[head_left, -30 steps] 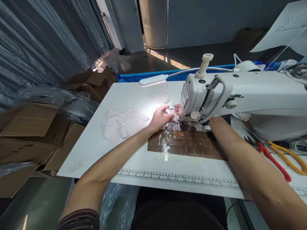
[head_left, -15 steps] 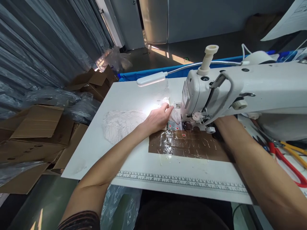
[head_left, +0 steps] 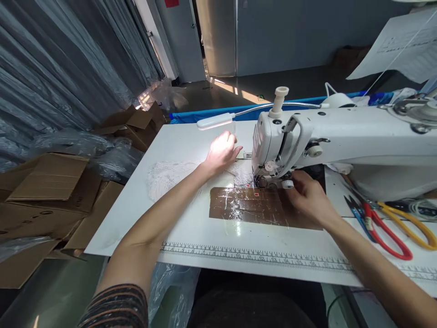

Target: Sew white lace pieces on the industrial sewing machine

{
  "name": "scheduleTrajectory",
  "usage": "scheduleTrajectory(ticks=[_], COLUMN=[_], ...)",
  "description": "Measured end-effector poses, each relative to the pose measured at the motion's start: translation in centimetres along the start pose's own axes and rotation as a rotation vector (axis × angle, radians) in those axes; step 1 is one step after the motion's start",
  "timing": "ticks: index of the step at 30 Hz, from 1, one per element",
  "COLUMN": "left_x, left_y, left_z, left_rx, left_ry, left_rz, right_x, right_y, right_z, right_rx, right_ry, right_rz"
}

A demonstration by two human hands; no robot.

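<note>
My left hand (head_left: 221, 150) is closed at the left of the sewing machine head (head_left: 268, 141), fingers curled over white lace (head_left: 242, 173), thumb pointing right. Bright lamp glare hides part of its grip. The lace runs to the needle area, and a wider heap of lace (head_left: 170, 177) lies on the table left of my forearm. My right hand (head_left: 307, 193) is right of the presser foot, low under the machine arm. Its fingers are bent together, pointing left, with the tips partly hidden; what they hold cannot be made out.
A lamp (head_left: 215, 121) hangs over the white table (head_left: 136, 228). Brown tape (head_left: 246, 207) covers its surface before the needle, and a ruler strip (head_left: 256, 257) follows the front edge. Red-handled scissors (head_left: 389, 232) and yellow-handled scissors (head_left: 409, 223) lie at right. Cardboard boxes (head_left: 48, 182) stand left.
My left hand has moved up and slightly left, its fingers curling into a fist. My right hand has come out from behind the machine head, toward me. The view has shifted to the right.
</note>
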State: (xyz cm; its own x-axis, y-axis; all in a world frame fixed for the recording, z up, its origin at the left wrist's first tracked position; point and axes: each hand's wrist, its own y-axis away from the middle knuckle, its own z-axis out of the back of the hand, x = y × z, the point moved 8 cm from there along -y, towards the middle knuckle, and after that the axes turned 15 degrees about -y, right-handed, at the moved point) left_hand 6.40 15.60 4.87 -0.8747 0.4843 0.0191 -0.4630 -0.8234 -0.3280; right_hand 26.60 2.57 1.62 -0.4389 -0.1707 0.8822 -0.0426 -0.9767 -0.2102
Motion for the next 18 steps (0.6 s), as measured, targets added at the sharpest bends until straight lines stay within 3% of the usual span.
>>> scheduleTrajectory(ticks=[2, 5, 8, 11, 14, 18], left_x=[-0.1, -0.7, -1.1, -0.7, 0.4, 2.9], left_y=[1.0, 2.7, 3.2, 3.0, 3.3, 6.2], left_z=[-0.7, -2.0, -2.7, -2.8, -1.3, 2.4], left_rx=[0.075, 0.181, 0.180, 0.181, 0.120, 0.062], left_ry=[0.060, 0.119, 0.095, 0.068, 0.047, 0.028], left_rz=[0.023, -0.062, -0.193, -0.225, -0.169, -0.096], right_x=[1.0, 1.6, 1.2, 1.0, 2.6, 6.8], right_y=[1.6, 3.6, 4.5, 4.8, 6.1, 9.7], right_z=[-0.2, -1.8, -3.2, -3.6, -3.1, -0.8], right_rx=[0.005, 0.115, 0.165, 0.170, 0.216, 0.236], right_ry=[0.049, 0.085, 0.180, 0.235, 0.181, -0.010], right_rz=[0.118, 0.296, 0.417, 0.496, 0.584, 0.622])
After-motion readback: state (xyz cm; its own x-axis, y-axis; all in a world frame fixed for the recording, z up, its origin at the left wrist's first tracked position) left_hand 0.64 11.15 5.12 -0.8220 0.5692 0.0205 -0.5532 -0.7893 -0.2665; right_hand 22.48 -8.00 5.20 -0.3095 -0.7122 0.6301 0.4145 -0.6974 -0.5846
